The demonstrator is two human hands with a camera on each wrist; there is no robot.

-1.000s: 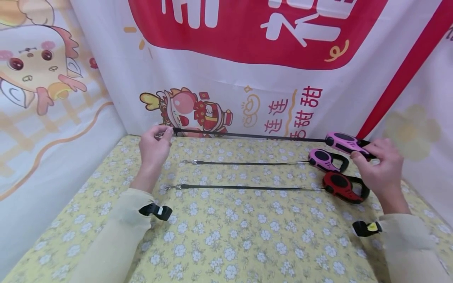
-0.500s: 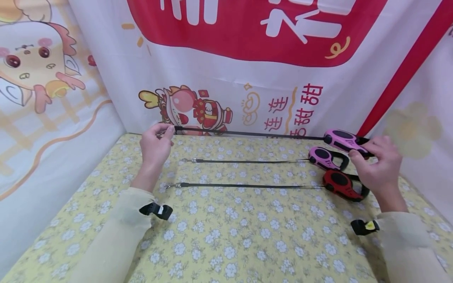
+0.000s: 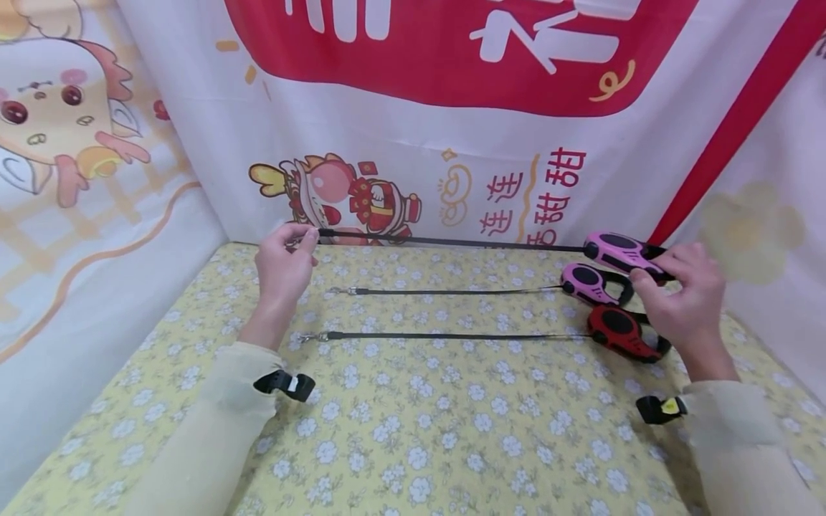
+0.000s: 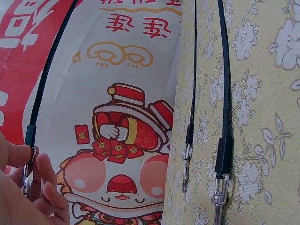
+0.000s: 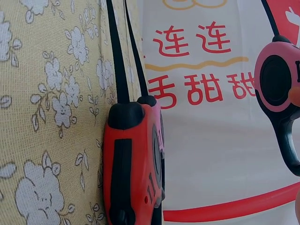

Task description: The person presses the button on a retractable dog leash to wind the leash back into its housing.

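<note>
Head view shows a person's left hand (image 3: 282,266) pinching the metal clip end of a black leash strap (image 3: 452,242) between thumb and fingers, while the right hand (image 3: 682,301) curls its fingers around the handle of a pink retractable leash case (image 3: 615,249). Both hands are raised just above the table, and the strap runs taut and level between them, along the foot of the backdrop. Left wrist view confirms the pinch: thumb and fingertips (image 4: 18,154) close on the clip where the strap ends.

Two more leashes lie flat on the floral yellow tablecloth (image 3: 413,430), on the near side of the held one. A second pink case (image 3: 589,281) sits just beside the right hand's fingers, its thin cord (image 3: 452,292) stretching toward the left hand and ending in a clip near that wrist. A red case (image 3: 618,331) lies partly under the right hand, its black strap (image 3: 452,336) likewise reaching toward the left forearm. Right wrist view shows the red case standing on edge against the cloth, with the second pink one right behind it.

A red-and-white cartoon banner (image 3: 419,143) hangs beyond both hands.
</note>
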